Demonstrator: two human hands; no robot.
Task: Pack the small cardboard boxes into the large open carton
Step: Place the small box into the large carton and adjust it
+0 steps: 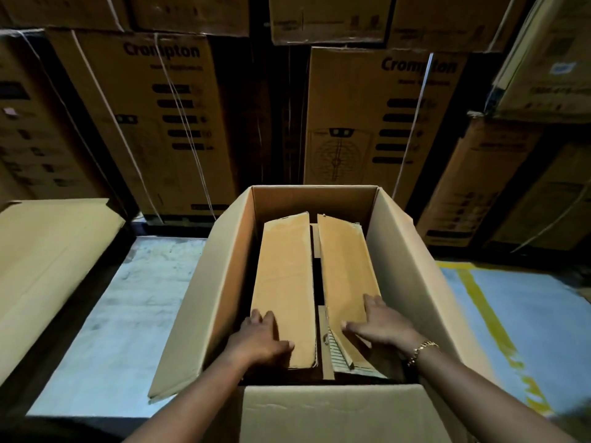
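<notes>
The large open carton (224,282) stands on the floor straight in front of me, flaps spread outward. Inside lies a smaller cardboard box (284,282) with two long top panels, a dark gap running between them. My left hand (259,337) lies on the near end of the left panel, fingers along its left edge, thumb on top. My right hand (380,324), a gold bracelet at its wrist, rests flat with spread fingers on the near end of the right panel (343,266). A ribbed cardboard edge (339,353) shows beneath it. What the smaller box contains is hidden.
Tall printed cartons (166,123) bound with white straps are stacked behind and to the right (511,187). A flat brown carton (48,257) lies at the left. The grey floor (128,314) has a yellow line (489,318) at the right.
</notes>
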